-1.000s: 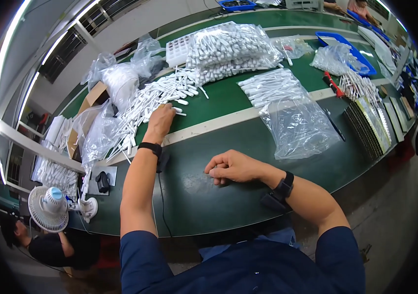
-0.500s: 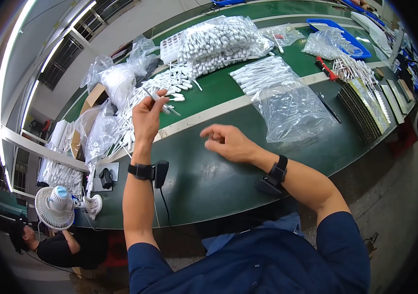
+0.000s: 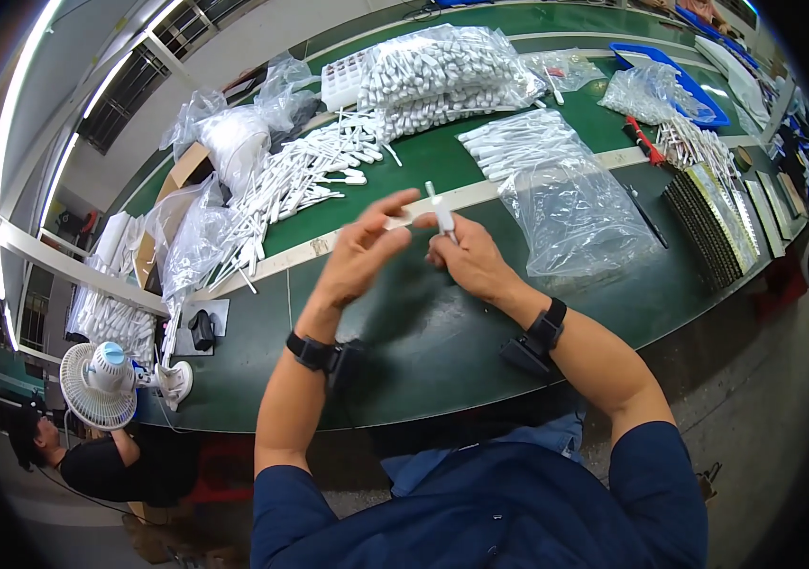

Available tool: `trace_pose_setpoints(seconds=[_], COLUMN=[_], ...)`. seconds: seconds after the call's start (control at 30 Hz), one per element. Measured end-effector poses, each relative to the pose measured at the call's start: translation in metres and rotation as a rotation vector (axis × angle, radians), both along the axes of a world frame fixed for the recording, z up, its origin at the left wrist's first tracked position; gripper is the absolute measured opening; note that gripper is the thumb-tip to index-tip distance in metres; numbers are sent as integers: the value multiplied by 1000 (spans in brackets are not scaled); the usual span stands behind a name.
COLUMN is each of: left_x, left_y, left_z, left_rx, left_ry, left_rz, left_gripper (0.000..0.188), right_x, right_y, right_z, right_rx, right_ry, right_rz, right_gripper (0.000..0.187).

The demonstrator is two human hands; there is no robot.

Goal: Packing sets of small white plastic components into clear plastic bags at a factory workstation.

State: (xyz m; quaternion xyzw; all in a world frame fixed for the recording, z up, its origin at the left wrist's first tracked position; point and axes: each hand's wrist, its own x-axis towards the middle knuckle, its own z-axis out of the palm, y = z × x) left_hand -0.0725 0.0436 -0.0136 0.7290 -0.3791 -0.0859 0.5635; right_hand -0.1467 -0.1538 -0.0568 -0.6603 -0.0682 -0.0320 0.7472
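My left hand and my right hand are raised together above the dark green table. Between their fingertips I hold a small white plastic piece, which the right hand grips upright while the left fingers pinch its left end. Both wrists wear black bands with small black boxes. Behind the hands lies a loose heap of white plastic sticks. To the right rests a clear plastic bag, partly filled with the same white pieces.
A big bag of white parts sits at the back, more bags at the left. Stacked flat cards and a blue tray stand right. A small white fan is at the near left, above a seated person.
My left hand came back from the heap of white sticks with one piece. My right hand rose from the table to meet it, and both now hold the piece.
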Motion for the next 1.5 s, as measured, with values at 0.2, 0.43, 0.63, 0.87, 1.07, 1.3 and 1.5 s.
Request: trace_pose_setpoints(seconds=[0.2, 0.43, 0.63, 0.87, 1.07, 1.3, 1.5], left_x=[112, 143, 91, -16, -9, 111, 134], left_y=[57, 69, 46, -12, -16, 76, 91], left_z=[-18, -31, 6, 42, 30, -22, -29], left_rx=[822, 875, 620, 125, -57, 765, 1051], left_ry=[-946, -984, -1031, -406, -31, -823, -920], left_rz=[350, 197, 365, 326, 58, 343, 276], left_gripper=[15, 18, 11, 6, 9, 17, 18], right_x=[-10, -9, -6, -13, -10, -6, -7], right_y=[0, -1, 3, 10, 7, 2, 2], right_z=[19, 21, 18, 24, 17, 8, 7], right_rx=[-17, 1, -115, -218, -55, -178, -175], right_ry=[-43, -15, -115, -217, -133, -42, -1], right_rz=[-137, -8, -108, -154, -33, 34, 89], right_gripper=[22, 37, 39, 43, 38, 44, 57])
